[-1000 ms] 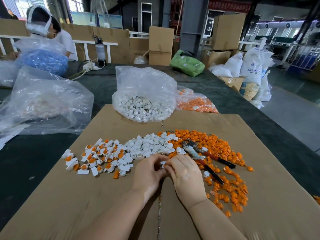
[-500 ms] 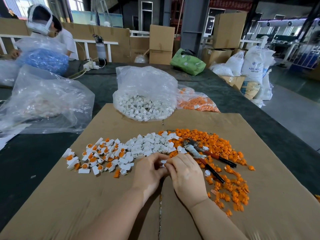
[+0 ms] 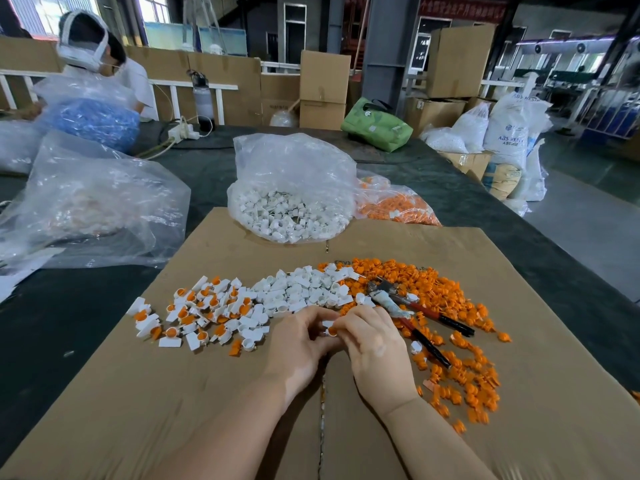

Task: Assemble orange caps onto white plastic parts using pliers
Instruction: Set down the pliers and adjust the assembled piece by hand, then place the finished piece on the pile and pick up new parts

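My left hand (image 3: 300, 344) and my right hand (image 3: 375, 344) meet fingertip to fingertip over the cardboard sheet (image 3: 173, 410), and between them I hold one white plastic part (image 3: 327, 324) with an orange cap (image 3: 332, 331) at its lower edge. My left fingers curl round the white piece from the left, while my right thumb and forefinger pinch the orange cap against it; whether the cap is fully seated I cannot tell, since my fingers cover most of it. Just beyond my fingertips lies the loose heap of bare white parts (image 3: 304, 289), and to the left of my left hand is the spread of white pieces already fitted with orange caps (image 3: 201, 313). Past my right hand and on round to its right runs the scatter of loose orange caps (image 3: 450, 296). The pliers (image 3: 412, 317) lie untouched in those caps, just beyond my right knuckles, their head nearest the white heap and their red-and-black handles pointing away to the right. Farther out from both hands stands a clear bag of white parts (image 3: 291, 209), with a bag of orange caps (image 3: 394, 206) beside it on its right. Well off to the left of my left hand sits a large crumpled clear bag (image 3: 90, 199).
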Demonstrator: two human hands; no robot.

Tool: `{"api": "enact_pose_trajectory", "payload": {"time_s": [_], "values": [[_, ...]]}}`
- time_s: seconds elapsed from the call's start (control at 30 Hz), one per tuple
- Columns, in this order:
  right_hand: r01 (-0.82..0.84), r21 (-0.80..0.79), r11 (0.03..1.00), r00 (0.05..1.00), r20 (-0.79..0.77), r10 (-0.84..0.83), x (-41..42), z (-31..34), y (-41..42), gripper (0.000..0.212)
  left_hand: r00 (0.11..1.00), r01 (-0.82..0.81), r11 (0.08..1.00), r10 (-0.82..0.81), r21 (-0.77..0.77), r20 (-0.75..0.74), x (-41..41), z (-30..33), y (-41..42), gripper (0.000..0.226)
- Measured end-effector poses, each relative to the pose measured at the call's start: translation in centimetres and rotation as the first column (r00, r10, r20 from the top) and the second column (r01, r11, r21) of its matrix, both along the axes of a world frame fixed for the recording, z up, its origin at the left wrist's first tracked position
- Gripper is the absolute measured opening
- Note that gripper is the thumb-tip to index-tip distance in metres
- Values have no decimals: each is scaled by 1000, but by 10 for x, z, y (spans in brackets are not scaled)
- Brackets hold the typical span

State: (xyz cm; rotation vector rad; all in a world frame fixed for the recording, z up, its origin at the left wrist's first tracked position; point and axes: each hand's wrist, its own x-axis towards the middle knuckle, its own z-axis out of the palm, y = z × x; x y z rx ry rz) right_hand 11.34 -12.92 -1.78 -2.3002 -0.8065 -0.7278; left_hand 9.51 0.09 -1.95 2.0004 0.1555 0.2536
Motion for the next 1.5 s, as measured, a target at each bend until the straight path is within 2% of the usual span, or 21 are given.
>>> {"api": "enact_pose_trajectory", "payload": {"time_s": [0.07,0.17,0.3,0.43,0.5,0.57,0.67,0.8,0.93,1.03,1.1,1.2,1.33,1.43,1.5], "values": [[41,52,998,999,16,-42,0,-1,-1,15,1000,-11,999,10,-37,-7,0,0,0,28],[200,104,974,979,27,-203,0,-2,-3,16,1000,-24,998,23,-62,-20,-1,2,-1,34],[346,31,938,938,15,-346,0,-4,0,14,994,-97,987,103,-132,45,-4,4,-4,31],[365,-61,929,931,48,-362,3,-7,1,19,969,-221,975,223,-29,105,-2,16,9,28],[375,-80,924,927,50,-372,5,-8,1,21,952,-288,955,278,70,129,4,23,26,21],[388,-90,917,921,48,-386,6,-9,1,23,928,-370,904,347,213,137,11,28,46,13],[400,-93,912,917,56,-396,6,-9,1,23,889,-454,820,441,349,121,14,28,70,14],[392,-115,913,919,105,-381,7,-9,3,23,880,-424,728,472,539,55,13,22,83,19],[369,-208,906,928,131,-348,9,-11,4,29,856,-431,678,516,596,33,11,22,79,26],[366,-257,894,930,113,-349,11,-12,5,33,868,-459,682,480,570,125,11,23,69,21],[364,-289,886,931,87,-354,12,-10,6,36,917,-394,754,363,526,166,12,23,57,16],[364,-314,877,930,63,-363,13,-7,8,38,975,-196,882,128,430,182,11,21,34,14],[365,-325,872,926,36,-375,12,-6,8,33,992,-56,893,0,446,125,12,10,11,24],[348,-349,870,924,-30,-382,12,-8,7,21,994,-31,889,-19,457,104,13,5,3,27],[340,-308,889,926,-56,-373,11,-6,7,12,994,-34,883,-17,469,104,14,3,0,27]]}}
